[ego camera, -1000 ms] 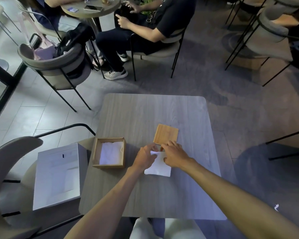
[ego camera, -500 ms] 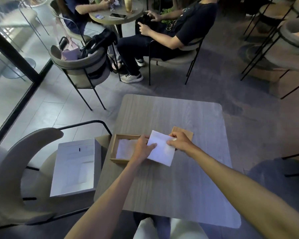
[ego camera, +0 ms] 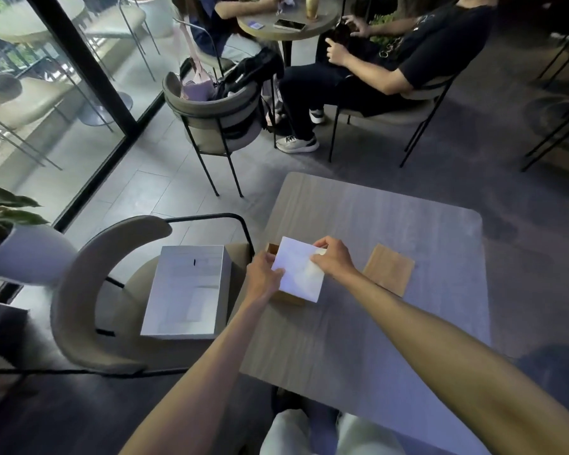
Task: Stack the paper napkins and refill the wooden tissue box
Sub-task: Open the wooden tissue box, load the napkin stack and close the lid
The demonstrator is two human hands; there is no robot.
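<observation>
A white paper napkin [ego camera: 298, 274] is held flat over the open wooden tissue box [ego camera: 286, 297], which it mostly hides; only the box's far-left corner and near wall show. My left hand [ego camera: 262, 272] pinches the napkin's left edge. My right hand [ego camera: 332, 259] grips its far right corner. The box's square wooden lid [ego camera: 388, 270] lies flat on the table just right of my right hand. What is inside the box cannot be seen.
The grey wood-grain table [ego camera: 375, 218] carries the box and lid. A white cardboard carton [ego camera: 188, 290] sits on the curved-back chair [ego camera: 79, 290] to the left. Two seated people and a chair with bags are beyond the table. A potted plant [ego camera: 10, 244] stands far left.
Both hands lifted the napkin from the table beside the lid and carried it left, over the wooden box. The camera view has shifted left as well.
</observation>
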